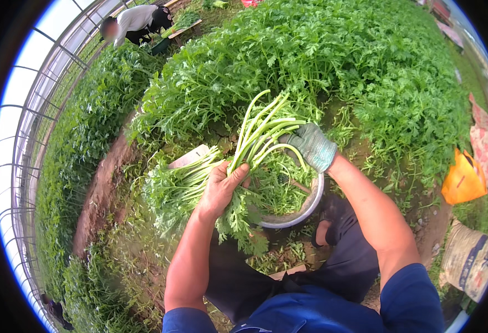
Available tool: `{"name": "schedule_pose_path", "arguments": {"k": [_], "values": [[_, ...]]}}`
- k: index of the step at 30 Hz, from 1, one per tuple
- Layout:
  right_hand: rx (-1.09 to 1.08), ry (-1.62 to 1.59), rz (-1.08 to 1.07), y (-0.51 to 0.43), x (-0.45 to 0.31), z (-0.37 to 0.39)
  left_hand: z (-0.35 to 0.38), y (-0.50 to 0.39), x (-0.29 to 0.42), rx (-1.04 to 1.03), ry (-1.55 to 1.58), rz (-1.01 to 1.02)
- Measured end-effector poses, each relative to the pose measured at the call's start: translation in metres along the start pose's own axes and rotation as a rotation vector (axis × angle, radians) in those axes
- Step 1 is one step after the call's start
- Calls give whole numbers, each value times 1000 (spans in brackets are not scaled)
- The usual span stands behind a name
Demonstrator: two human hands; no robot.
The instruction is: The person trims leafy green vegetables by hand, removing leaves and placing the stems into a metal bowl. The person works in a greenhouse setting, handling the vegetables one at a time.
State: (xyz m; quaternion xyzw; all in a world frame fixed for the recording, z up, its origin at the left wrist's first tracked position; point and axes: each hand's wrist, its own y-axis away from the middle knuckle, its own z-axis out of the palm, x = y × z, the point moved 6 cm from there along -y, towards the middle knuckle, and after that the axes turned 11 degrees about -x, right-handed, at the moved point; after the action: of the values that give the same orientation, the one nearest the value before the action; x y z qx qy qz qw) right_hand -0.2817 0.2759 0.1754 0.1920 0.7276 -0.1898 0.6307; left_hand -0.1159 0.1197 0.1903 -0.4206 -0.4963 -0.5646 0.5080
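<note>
My bare left hand point(223, 183) is closed around a bunch of leafy greens point(254, 141), its pale stems fanning up and to the right and its leaves hanging below the fist. My right hand point(310, 145), in a grey-green work glove, is at the cut stem ends. Several stems bend toward it, and its fingers are partly hidden among them. Under the bunch stands a round basin point(319, 191) with a pale rim, holding loose leaves and trimmings. Left of the basin, a pile of cut greens point(173, 187) lies with its stems toward my left hand, partly over a pale board point(190, 156).
Dense rows of growing greens point(294, 50) stand ahead and to the left point(90, 137). Another person point(135, 21) bends over the far row. At right are an orange bag point(464, 178) and a woven sack point(466, 258). A greenhouse frame point(31, 108) curves along the left.
</note>
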Motion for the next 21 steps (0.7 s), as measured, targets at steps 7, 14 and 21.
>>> {"name": "schedule_pose_path", "arguments": {"k": [7, 14, 21], "values": [[290, -353, 185, 19, -1, -64, -7, 10, 9, -18, 34, -59], [-287, -379, -93, 7, -14, -7, 14, 13, 15, -197, 104, -33], [-284, -477, -211, 16, -34, -2, 21, 9, 12, -290, 92, -130]]}}
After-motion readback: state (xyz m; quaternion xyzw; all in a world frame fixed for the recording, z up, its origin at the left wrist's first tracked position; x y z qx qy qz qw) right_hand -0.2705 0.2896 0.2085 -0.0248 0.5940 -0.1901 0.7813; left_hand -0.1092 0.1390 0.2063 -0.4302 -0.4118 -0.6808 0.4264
